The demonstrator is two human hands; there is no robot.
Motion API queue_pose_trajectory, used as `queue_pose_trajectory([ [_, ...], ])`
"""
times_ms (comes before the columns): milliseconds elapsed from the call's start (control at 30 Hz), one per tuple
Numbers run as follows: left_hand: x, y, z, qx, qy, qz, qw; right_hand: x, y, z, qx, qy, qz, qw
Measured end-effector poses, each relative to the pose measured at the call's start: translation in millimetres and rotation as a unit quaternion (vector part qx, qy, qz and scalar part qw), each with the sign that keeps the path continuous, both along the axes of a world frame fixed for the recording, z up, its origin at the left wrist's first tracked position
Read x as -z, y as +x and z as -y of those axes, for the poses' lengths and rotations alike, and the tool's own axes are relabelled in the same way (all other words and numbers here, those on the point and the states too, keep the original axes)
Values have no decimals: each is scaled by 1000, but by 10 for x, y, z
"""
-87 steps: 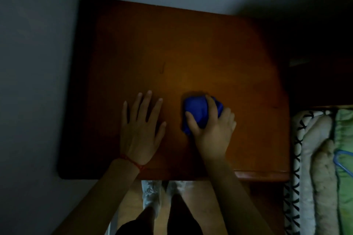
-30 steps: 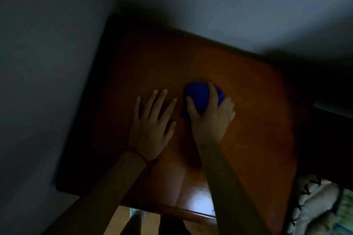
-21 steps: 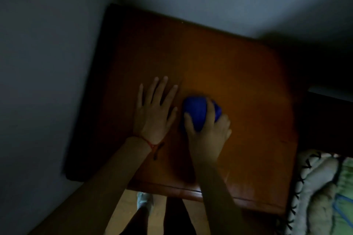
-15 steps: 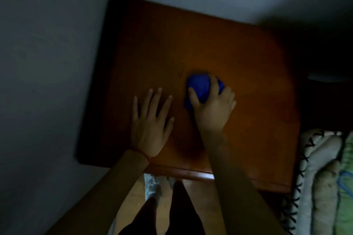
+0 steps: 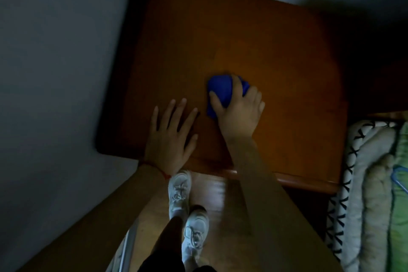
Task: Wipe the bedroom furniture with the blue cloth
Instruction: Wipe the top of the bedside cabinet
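ITEM: blue cloth (image 5: 220,90), bunched, mid-top of nightstand (image 5: 276,51) | RIGHT: right hand (image 5: 239,112) clenched over it | LEFT: left hand (image 5: 171,134) flat, fingers spread, near front edge | CHANGE: cloth drawn slightly toward front edge since half a second ago | STATUS: wiping ongoing; far corners likely remain.

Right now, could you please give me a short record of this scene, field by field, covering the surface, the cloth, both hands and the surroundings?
surface: wooden bedside table, set in a wall corner
cloth: blue cloth, bunched, on the table top
right hand: right hand pressed on the cloth, fingers curled over it
left hand: left hand flat on the table, fingers spread, apart from the cloth
wrist: red string on the left wrist
surroundings: bedding at right; white shoes on the wooden floor
lighting: dim
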State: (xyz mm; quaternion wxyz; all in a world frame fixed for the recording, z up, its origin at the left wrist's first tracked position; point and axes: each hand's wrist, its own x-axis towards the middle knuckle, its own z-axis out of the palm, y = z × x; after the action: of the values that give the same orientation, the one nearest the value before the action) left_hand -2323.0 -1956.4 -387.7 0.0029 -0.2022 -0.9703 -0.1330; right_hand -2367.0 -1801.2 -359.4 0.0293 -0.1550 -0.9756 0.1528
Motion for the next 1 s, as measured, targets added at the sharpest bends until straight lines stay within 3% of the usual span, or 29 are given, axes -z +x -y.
queue_pose_trajectory([
  [100, 27, -6, 0, 1, 0, -6, 1000, 33, 160, 28, 22, -19, -12, 1000],
  [267, 16, 119, 145, -52, 35, -23, 998, -22, 1264, 189, 17, -31, 30, 999],
  [500, 166, 441, 385, -59, 22, -68, 996, 11, 668, 172, 23, -43, 0, 999],
  [767, 169, 455, 401, -67, 22, -67, 995, 43, 1188, 409, 57, -39, -6, 998],
  [900, 166, 445, 414, -67, 14, -65, 996, 9, 987, 547, -26, -66, 41, 997],
  [1000, 142, 440, 421, -59, 23, -62, 996, 19, 1093, 385, -39, -28, 36, 998],
])
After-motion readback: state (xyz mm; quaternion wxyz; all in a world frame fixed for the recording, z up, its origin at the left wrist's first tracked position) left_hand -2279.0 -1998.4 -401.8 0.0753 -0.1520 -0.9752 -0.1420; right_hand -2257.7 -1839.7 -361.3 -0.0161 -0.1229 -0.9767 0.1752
